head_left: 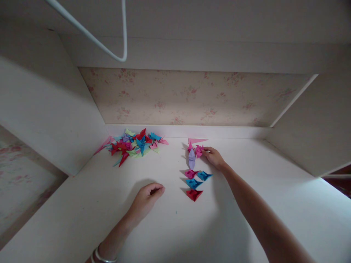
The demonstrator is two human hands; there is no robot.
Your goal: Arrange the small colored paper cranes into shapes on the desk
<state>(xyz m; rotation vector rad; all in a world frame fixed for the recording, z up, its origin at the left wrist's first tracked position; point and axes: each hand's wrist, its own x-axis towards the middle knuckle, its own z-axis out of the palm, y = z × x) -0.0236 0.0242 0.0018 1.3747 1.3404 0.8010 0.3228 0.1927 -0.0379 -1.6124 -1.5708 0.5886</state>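
My right hand [214, 157] pinches the edge of a magenta folded-paper piece [199, 151] on the white tabletop. Close by lie another magenta piece [190, 146], a flat pink folded strip [196, 140] and a lilac folded-paper piece [192, 159]. Toward me, a loose column holds a magenta paper boat [191, 174], two blue ones, left [193, 183] and right [204, 175], and a red one [194, 194]. My left hand [146, 199] hovers or rests left of the column, fingers curled toward the thumb, with nothing visible in them.
A heap of colourful folded-paper pieces [137, 144] lies at the back left of the white table [170, 233]. Behind stands a flower-patterned wall panel [181, 96], with white side panels left and right. A white cable [90, 34] hangs at the upper left.
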